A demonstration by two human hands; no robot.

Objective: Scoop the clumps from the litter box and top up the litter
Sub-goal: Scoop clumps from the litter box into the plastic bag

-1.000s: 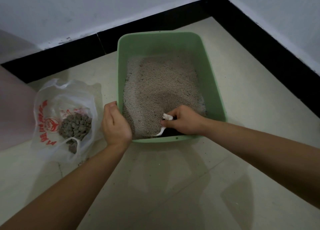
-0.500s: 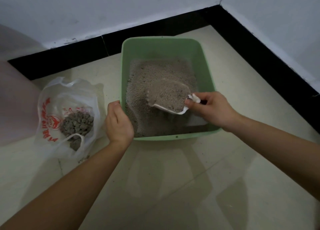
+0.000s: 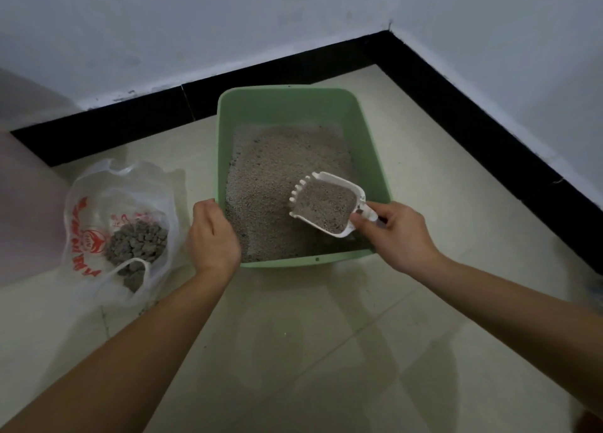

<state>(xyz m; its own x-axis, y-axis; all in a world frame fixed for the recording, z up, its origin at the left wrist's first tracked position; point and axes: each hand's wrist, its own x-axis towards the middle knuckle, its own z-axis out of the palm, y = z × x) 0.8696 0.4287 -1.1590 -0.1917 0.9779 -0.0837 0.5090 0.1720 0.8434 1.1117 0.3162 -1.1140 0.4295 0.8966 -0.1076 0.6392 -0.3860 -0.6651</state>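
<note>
White plastic fills the curled fingers (image 3: pixel 390 212) of the right hand (image 3: pixel 403 236): they pinch the short handle of the slotted litter scoop (image 3: pixel 326 204). The scoop is held roughly level above the near right part of the green litter box (image 3: pixel 225 145). It is full of fine granules; whether a clump lies among them is hard to tell. The left hand (image 3: pixel 213 236) grips the box's near left corner, fingers hooked over the rim.

If the load is not sifted first, clean litter (image 3: pixel 287 158) would probably go out with the waste. A tilt past the rim would scatter granules on the tiled floor (image 3: pixel 326 351).

The plastic bag (image 3: pixel 81 210) of grey clumps (image 3: pixel 137 243) sits on the floor left of the box. The left hand and forearm lie between scoop and bag, and the bag's slack mouth and drooping handle loop could catch the scoop.
</note>
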